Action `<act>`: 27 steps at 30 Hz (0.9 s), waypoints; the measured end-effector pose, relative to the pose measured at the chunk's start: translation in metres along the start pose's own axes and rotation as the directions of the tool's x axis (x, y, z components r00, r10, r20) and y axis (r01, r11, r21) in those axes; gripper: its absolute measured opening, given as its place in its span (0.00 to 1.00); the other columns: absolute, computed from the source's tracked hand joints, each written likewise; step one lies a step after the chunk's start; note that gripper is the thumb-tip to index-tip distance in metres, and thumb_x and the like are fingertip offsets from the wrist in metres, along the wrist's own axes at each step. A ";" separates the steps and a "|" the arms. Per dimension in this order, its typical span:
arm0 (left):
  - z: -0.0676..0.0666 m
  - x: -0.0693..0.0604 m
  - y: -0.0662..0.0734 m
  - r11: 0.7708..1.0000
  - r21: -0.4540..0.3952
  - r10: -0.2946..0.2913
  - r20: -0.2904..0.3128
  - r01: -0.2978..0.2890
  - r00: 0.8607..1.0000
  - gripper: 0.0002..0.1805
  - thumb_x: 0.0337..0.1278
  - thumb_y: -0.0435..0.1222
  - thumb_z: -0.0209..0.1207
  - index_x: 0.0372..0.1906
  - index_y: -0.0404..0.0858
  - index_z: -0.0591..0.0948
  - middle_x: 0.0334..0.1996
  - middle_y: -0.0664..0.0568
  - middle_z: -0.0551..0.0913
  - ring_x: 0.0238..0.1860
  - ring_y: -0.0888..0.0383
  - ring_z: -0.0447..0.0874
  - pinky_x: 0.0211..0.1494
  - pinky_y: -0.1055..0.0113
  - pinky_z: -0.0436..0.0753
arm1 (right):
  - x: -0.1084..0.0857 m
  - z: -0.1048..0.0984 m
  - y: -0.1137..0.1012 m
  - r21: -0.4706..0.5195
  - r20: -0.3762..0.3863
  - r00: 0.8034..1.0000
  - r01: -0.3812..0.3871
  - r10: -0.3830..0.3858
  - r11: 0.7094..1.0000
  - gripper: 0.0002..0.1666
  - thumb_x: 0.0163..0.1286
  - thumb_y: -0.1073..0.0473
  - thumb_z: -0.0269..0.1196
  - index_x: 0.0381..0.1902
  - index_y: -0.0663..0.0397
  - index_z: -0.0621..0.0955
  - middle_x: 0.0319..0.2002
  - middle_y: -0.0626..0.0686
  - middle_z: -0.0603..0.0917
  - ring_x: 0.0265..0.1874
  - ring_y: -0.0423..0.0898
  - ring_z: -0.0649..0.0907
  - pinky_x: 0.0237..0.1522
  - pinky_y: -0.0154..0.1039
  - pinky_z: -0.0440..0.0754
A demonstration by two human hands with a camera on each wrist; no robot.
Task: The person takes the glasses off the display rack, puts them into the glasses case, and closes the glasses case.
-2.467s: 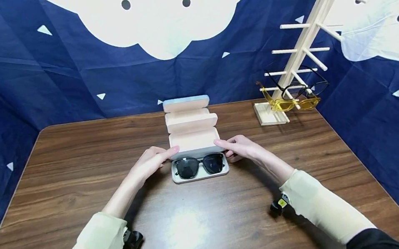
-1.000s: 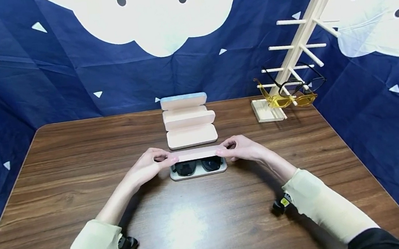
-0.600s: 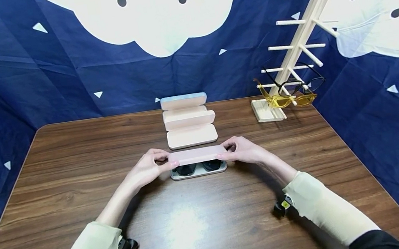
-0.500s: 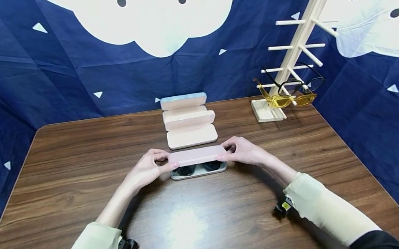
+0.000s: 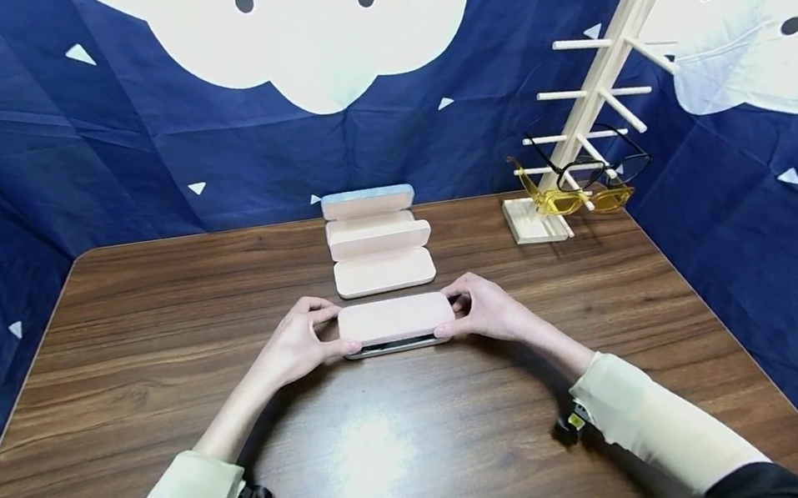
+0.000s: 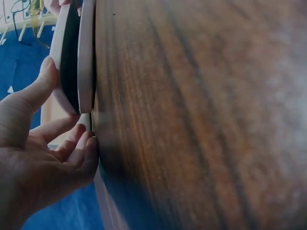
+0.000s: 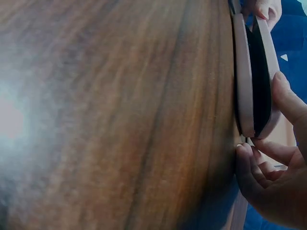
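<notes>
Symmetrically, left hand (image 5: 296, 344) and right hand (image 5: 489, 313), fingers (image 6: 57, 128) part-curled, grip opposite ends of the ajar case lid (image 5: 396, 318), presumably steadying it evenly.

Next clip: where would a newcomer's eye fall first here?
Probably on the big white cloud at the top of the blue backdrop. Then comes the pink case at mid-table, open just a crack, gripped at its ends by the left hand and right hand. Bright yellow glasses on a wooden stand, back right, also stand out.
</notes>
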State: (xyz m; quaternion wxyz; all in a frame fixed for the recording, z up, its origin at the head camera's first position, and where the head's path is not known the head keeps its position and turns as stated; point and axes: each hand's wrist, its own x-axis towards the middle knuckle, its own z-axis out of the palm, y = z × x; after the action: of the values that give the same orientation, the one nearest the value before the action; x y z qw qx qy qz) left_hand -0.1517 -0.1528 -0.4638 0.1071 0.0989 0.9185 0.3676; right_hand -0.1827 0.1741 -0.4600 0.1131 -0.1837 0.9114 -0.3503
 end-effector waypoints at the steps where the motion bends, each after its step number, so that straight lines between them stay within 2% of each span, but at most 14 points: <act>1: 0.001 -0.001 0.000 1.000 0.020 0.014 -0.009 -0.013 1.000 0.45 0.50 0.54 0.76 0.69 0.33 0.76 0.67 0.43 0.73 0.67 0.44 0.72 0.70 0.45 0.73 | -0.001 0.001 -0.001 -0.013 -0.011 1.000 -0.004 0.004 1.000 0.35 0.50 0.48 0.83 0.54 0.56 0.86 0.43 0.53 0.82 0.41 0.44 0.83 0.48 0.35 0.77; 5: 0.003 -0.004 0.003 0.991 0.104 0.088 -0.050 -0.082 0.995 0.45 0.47 0.52 0.77 0.66 0.31 0.78 0.65 0.41 0.75 0.68 0.40 0.72 0.71 0.43 0.72 | -0.003 0.004 -0.003 -0.050 -0.038 0.999 -0.010 0.008 0.999 0.40 0.47 0.47 0.84 0.57 0.57 0.85 0.45 0.55 0.82 0.43 0.46 0.84 0.50 0.38 0.79; 10: 0.006 -0.006 0.004 0.979 0.160 0.135 -0.063 -0.124 0.989 0.44 0.46 0.51 0.78 0.65 0.29 0.79 0.64 0.41 0.75 0.67 0.40 0.71 0.71 0.43 0.72 | -0.003 0.007 -0.002 -0.069 -0.069 0.997 -0.019 0.014 0.997 0.42 0.42 0.47 0.86 0.56 0.55 0.85 0.46 0.53 0.82 0.43 0.45 0.85 0.50 0.40 0.80; 16: 0.009 -0.006 0.007 0.969 0.206 0.155 -0.074 -0.137 0.985 0.44 0.43 0.49 0.80 0.64 0.29 0.80 0.63 0.41 0.75 0.65 0.40 0.72 0.70 0.44 0.73 | -0.003 0.010 -0.002 -0.107 -0.096 0.995 -0.003 -0.007 0.994 0.42 0.38 0.45 0.87 0.52 0.53 0.86 0.44 0.51 0.82 0.41 0.43 0.84 0.49 0.40 0.80; 27: 0.008 -0.005 0.013 0.965 0.235 0.132 -0.057 -0.115 0.990 0.43 0.43 0.47 0.80 0.64 0.27 0.79 0.64 0.38 0.73 0.66 0.39 0.72 0.70 0.44 0.74 | -0.002 0.009 -0.004 -0.167 -0.081 0.997 -0.025 0.012 0.986 0.43 0.37 0.44 0.87 0.53 0.52 0.85 0.42 0.50 0.81 0.40 0.44 0.81 0.46 0.40 0.79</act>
State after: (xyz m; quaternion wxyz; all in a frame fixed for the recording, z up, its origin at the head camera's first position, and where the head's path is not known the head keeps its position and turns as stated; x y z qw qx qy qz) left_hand -0.1434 -0.1401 -0.4597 0.0386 0.1545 0.9503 0.2676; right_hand -0.1764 0.1666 -0.4639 0.0640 -0.1699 0.9432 -0.2782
